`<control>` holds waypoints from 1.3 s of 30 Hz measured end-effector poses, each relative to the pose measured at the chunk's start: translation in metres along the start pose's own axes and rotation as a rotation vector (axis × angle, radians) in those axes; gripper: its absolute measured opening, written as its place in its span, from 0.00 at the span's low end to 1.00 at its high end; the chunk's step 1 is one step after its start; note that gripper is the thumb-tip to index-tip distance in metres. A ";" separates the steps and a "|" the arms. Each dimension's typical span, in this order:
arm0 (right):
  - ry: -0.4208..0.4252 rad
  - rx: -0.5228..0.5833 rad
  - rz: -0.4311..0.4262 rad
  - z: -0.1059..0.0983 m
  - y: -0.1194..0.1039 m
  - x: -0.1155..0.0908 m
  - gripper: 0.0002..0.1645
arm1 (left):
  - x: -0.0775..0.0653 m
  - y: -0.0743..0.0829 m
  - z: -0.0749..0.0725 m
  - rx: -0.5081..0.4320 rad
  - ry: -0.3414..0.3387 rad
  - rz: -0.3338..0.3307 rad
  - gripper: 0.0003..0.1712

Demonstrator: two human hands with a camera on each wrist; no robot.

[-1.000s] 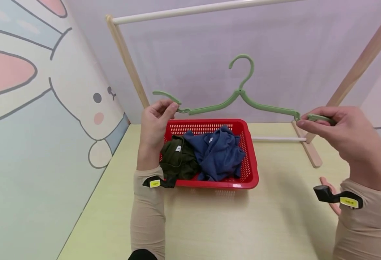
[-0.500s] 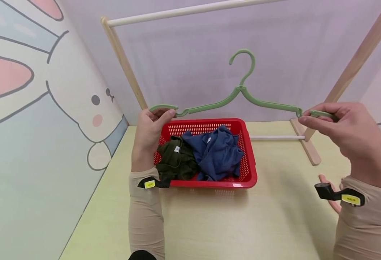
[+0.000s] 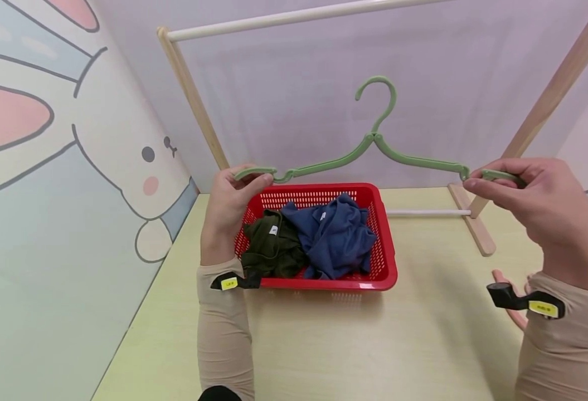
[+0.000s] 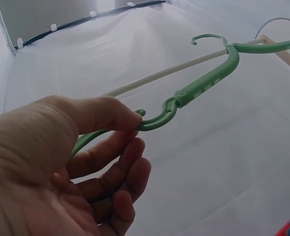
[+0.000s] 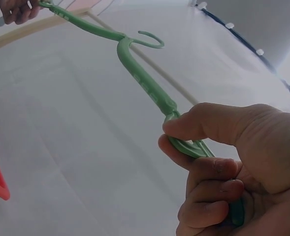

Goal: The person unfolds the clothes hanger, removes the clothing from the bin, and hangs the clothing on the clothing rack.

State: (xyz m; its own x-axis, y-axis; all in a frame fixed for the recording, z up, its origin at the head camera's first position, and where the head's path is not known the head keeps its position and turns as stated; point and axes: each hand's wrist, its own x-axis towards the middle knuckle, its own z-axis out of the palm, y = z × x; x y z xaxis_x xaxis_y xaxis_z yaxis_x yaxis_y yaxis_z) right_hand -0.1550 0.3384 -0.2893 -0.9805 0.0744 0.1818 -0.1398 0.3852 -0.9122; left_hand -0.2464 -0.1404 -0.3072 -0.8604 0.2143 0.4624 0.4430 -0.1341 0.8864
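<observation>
A green folding hanger [image 3: 334,164] is spread wide in the air above and behind a red basket [image 3: 388,239], its hook pointing up. My left hand [image 3: 228,206] pinches the end of its left arm between thumb and forefinger, seen close in the left wrist view at the curved joint [image 4: 159,120]. At the other end my right hand [image 3: 539,206] pinches the right arm near its joint; the outer piece runs back into the palm in the right wrist view, partly hidden by the fingers [image 5: 209,191]. Inside the basket lie a dark green garment [image 3: 273,245] and a blue garment [image 3: 341,236], both crumpled.
A rack with a white top rail [image 3: 294,18] and wooden posts [image 3: 190,94] stands behind the basket. A pink hanger [image 3: 516,317] lies on the table [image 3: 324,345] by my right forearm, partly covered. A wall with a painted rabbit [image 3: 123,145] borders the left side.
The hanger's left outer piece, which stuck up and away, has swung down over my left hand. That hand has shifted slightly left and lower. My right hand keeps its grip.
</observation>
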 end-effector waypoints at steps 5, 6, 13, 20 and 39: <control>0.015 -0.013 -0.011 0.000 -0.002 -0.001 0.10 | 0.000 0.000 -0.002 0.014 -0.014 -0.018 0.12; 0.019 -0.018 -0.019 0.000 -0.002 -0.001 0.09 | -0.001 0.000 -0.002 0.017 -0.017 -0.022 0.12; 0.035 -0.012 -0.023 0.001 -0.004 -0.001 0.08 | -0.001 -0.001 -0.003 0.077 -0.057 -0.082 0.08; 0.061 -0.015 -0.036 0.004 -0.004 -0.001 0.08 | -0.001 -0.001 -0.002 0.242 -0.115 -0.131 0.06; 0.067 -0.199 -0.109 0.013 -0.001 0.005 0.06 | 0.004 -0.006 0.007 0.338 -0.105 -0.127 0.11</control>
State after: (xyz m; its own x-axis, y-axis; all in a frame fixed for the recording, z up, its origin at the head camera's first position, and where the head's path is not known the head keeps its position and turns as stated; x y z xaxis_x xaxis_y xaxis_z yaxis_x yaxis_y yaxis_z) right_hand -0.1615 0.3269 -0.2923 -0.9486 0.0810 0.3058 -0.2083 0.5676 -0.7965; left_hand -0.2513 -0.1322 -0.3108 -0.8908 0.3095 0.3326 0.4080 0.2231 0.8853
